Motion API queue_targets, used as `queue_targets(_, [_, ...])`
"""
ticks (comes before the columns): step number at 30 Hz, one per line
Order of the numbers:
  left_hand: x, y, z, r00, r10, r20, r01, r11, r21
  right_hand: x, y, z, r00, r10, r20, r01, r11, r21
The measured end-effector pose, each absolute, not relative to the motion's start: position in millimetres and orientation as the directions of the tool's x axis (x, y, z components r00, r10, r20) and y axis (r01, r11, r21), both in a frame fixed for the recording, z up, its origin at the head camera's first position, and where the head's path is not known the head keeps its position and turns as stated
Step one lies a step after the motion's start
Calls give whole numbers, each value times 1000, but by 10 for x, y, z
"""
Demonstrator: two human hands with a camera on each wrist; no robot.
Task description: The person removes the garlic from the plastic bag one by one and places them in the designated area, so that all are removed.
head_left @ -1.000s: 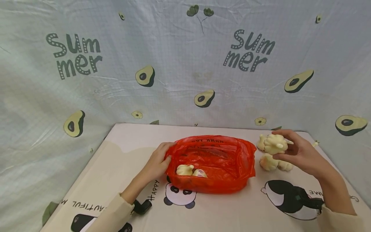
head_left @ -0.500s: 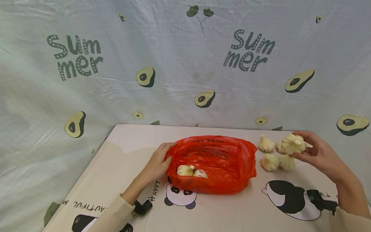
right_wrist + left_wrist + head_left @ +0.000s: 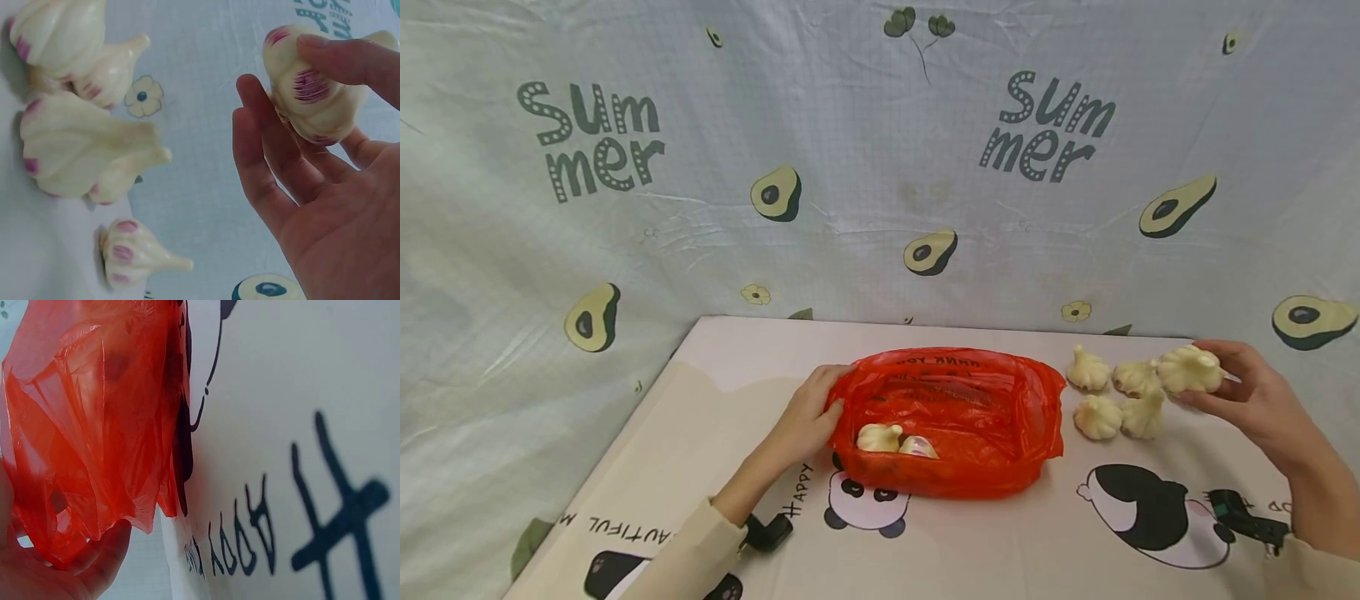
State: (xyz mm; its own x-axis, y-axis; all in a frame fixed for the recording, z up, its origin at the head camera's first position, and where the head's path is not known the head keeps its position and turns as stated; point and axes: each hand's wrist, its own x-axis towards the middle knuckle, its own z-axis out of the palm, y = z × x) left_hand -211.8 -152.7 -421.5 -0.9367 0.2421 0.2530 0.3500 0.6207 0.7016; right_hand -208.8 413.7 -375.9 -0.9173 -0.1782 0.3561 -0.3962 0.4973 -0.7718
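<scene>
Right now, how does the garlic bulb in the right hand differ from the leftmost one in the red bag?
The held bulb is pinched in the right hand, outside the red bag; the bagged bulb lies inside it. The held bulb shows purple streaks in the right wrist view; the bagged bulb's visible side looks plain. Both are pale and lobed.

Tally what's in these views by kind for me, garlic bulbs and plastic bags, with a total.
Red plastic bag: 1
Garlic bulbs: 8 visible (2 in the bag, 5 on the table, 1 in the right hand)
Total: 9
</scene>
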Motion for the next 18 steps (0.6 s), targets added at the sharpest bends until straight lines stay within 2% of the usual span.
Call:
queue_targets(8, [-2113, -1522, -4237, -936, 239, 258, 351, 613, 707, -2083, 4305, -3836, -919, -139, 368, -392, 414, -822])
queue_targets(12, [-2106, -1524, -4249, -939, 236, 248, 342, 615, 711, -2090, 4357, -3889, -937, -84, 338, -329, 535, -778])
queue_targets(18, [-2105, -1525, -4264, -941, 233, 245, 337, 619, 709, -2118, 4451, -4027, -960, -29, 279, -242, 584, -775])
